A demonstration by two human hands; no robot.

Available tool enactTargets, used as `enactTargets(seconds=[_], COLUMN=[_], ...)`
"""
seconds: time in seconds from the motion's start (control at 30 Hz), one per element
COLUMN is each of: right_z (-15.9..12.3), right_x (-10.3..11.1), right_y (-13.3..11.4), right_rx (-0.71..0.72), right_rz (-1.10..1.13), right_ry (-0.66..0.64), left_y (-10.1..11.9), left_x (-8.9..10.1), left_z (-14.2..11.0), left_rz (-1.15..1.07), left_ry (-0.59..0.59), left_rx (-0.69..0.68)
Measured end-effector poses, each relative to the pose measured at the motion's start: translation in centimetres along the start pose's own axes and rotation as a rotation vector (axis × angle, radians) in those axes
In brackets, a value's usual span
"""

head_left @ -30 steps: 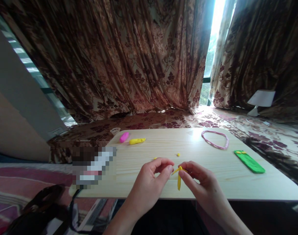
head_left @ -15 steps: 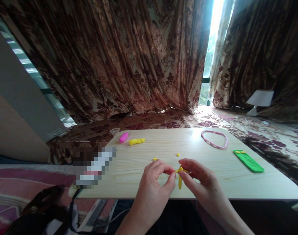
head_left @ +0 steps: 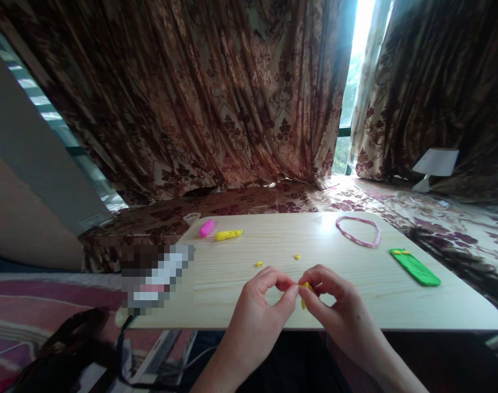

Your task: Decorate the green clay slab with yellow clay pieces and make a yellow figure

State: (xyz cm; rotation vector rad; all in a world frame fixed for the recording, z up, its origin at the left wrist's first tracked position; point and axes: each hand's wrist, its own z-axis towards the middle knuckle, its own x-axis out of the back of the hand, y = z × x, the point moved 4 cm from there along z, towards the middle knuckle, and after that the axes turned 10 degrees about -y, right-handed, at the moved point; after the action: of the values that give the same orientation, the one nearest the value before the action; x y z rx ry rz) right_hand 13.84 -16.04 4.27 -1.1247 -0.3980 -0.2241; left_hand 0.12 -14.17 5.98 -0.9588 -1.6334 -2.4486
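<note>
Over the near edge of the table, my left hand (head_left: 262, 305) pinches one end of a small piece of yellow modelling clay (head_left: 303, 303) between thumb and forefinger. The thumb and fingers of my right hand (head_left: 339, 297) are closed on the same piece, from the other side. Part of the clay hangs below the fingertips; the rest is hidden by them. On the tabletop just beyond my hands lie two yellow clay crumbs, one (head_left: 259, 264) to the left and one (head_left: 297, 256) straight ahead.
A pink clay stick (head_left: 207, 228) and a yellow one (head_left: 228, 234) lie at the table's back left. At right are a twisted pink loop (head_left: 359, 242) and a flat green clay piece (head_left: 415, 268) with yellow bits. A blurred-out object (head_left: 161, 281) covers the left edge.
My hands have drawn closer together. Less of the yellow clay shows, and its hanging strip looks shorter. The thin pale tip beside my right fingers is no longer visible.
</note>
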Motion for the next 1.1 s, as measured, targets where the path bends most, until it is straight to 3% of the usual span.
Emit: enactTargets(seconds=[0.33, 0.4, 0.5, 0.63, 0.77, 0.9, 1.1], right_z=[-0.1, 0.0, -0.3, -1.1, -1.7, -2.0, -2.4], right_x=[0.4, 1.3, 2.9, 4.3, 4.7, 5.0, 5.3], right_y=[1.4, 2.5, 4.0, 4.8, 5.0, 5.4, 5.7], right_rx=[-0.022, -0.051, -0.095, -0.111, -0.115, -0.132, -0.146], right_rz=[-0.068, -0.068, -0.067, -0.065, -0.064, -0.052, -0.026], right_ry=[0.075, 0.118, 0.188, 0.238, 0.223, 0.217, 0.222], left_y=[0.1, -0.8, -3.7, -8.4, -10.4, -10.9, -10.6], left_x=[0.2, 0.9, 1.3, -1.1, -4.0, -5.3, -5.6], left_z=[-0.6, -0.1, 2.6, 8.2, 11.7, 12.2, 11.0], left_rz=[0.112, 0.192, 0.27, 0.383, 0.507, 0.626, 0.744], left_ry=[-0.015, 0.012, 0.063, -0.032, -0.083, -0.111, -0.138], left_rx=[-0.012, 0.002, 0.04, 0.074, 0.057, 0.021, -0.076])
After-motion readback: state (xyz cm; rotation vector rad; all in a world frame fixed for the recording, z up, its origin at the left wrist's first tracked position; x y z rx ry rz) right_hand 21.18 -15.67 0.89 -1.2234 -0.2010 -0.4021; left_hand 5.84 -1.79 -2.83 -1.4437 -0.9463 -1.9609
